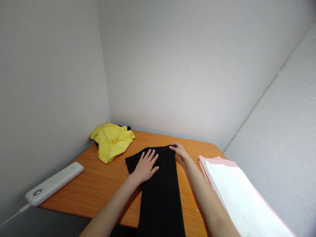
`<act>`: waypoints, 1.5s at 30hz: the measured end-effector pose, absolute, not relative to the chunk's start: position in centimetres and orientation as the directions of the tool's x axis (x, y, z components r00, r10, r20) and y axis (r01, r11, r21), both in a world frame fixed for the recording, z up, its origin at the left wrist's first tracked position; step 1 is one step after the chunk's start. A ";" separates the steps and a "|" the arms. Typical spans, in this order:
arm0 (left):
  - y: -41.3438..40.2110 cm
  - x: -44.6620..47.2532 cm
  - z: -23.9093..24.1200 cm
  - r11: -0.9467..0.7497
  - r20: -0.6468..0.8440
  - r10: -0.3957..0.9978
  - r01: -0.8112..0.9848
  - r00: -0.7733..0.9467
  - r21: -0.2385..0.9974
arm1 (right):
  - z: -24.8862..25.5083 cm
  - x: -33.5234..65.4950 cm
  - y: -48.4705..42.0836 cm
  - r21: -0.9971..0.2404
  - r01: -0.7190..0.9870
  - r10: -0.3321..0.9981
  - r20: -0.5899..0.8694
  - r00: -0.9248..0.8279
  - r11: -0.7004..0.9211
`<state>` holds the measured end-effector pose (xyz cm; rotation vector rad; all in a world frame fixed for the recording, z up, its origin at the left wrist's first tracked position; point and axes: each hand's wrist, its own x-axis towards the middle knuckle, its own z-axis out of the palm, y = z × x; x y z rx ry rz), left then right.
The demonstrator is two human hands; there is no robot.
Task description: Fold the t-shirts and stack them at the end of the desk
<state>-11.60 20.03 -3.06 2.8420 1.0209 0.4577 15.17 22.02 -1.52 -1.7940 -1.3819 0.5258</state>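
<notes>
A black garment, which looks like a T-shirt folded lengthwise (161, 194), lies on the wooden table, its lower part running past the near edge. One sleeve sticks out to the left. My left hand (145, 165) rests flat on the cloth near that sleeve, fingers spread. At the far right corner of the garment, my right hand (178, 149) pinches the black fabric between thumb and fingers.
A crumpled yellow cloth (112, 140) with some black fabric sits at the back left. White and pink folded cloths (234, 184) lie along the right side. A white device with a cable (55, 184) stands at the table's (98, 187) left edge. Walls close in behind and at both sides.
</notes>
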 end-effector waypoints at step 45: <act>25.1 -19.0 -4.4 -0.289 0.287 0.921 0.956 0.263 0.052 | -3.7 2.2 16.0 -0.069 0.958 0.926 0.284 -0.250 0.280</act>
